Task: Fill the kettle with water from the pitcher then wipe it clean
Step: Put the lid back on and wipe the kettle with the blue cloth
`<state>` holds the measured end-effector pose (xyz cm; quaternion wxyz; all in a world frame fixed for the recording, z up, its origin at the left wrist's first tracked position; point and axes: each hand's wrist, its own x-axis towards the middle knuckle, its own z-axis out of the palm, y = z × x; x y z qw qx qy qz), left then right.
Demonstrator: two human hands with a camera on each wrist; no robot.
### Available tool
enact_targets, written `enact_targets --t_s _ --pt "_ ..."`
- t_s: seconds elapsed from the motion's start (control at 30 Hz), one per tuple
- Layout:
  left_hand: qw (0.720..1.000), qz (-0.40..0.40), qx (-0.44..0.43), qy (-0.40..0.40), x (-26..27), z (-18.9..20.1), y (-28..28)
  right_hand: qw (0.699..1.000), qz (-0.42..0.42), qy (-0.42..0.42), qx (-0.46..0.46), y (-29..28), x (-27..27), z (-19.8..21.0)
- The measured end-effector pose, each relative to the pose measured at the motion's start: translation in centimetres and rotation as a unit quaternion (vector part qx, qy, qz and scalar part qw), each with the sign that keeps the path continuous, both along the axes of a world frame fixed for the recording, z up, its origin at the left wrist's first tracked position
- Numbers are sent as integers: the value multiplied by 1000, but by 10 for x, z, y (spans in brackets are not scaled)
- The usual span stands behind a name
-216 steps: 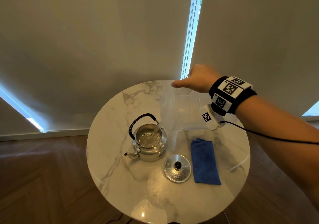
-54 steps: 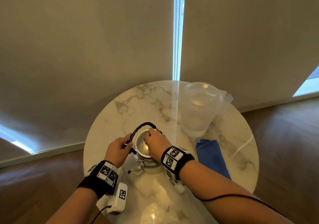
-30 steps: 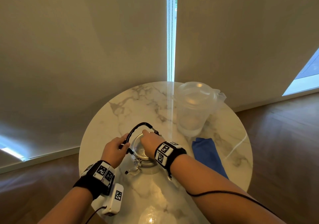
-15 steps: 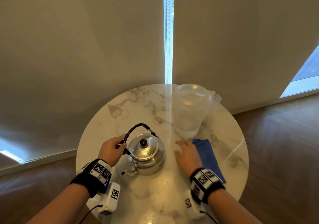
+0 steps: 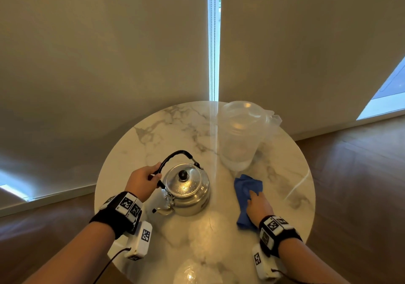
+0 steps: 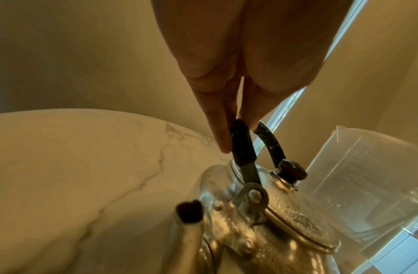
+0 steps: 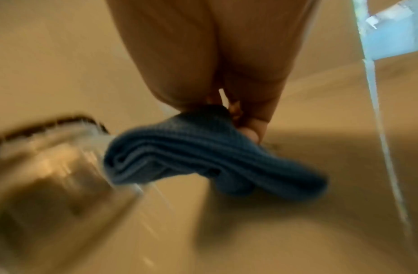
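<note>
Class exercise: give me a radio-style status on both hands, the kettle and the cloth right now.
Left hand grips kettle handle. Right hand pinching blue cloth. Kettle upright, lid on. Pitcher stands apart, nothing blocking.

Sitting on wood flooring [image 5: 355, 174], a round white marble table [image 5: 153, 139] with grey veining, showing warm glare near its front edge. Hanging behind it, two beige roller blinds [image 5: 98, 49], split by a narrow bright gap with a bead chain [image 5: 211, 43]. Showing at far right, a strip of daylit window [image 5: 388, 99]
</note>
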<state>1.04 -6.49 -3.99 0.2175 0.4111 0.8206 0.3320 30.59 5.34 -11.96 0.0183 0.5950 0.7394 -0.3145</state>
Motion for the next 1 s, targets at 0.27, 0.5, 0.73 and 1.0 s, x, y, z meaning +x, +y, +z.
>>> enact_targets --t_s 0.27,0.5,0.73,1.0 --pt "1000 -4 10 5 -3 -5 -1 973 69 214 54 -39 -63 66" --pt "1000 -14 10 25 -5 -8 0 977 177 104 62 -66 -115 31" --pt "999 -17 18 34 -5 -9 0 971 180 145 58 -114 -113 24" --pt "999 -24 26 32 -7 -10 0 965 199 141 96 -127 -144 21"
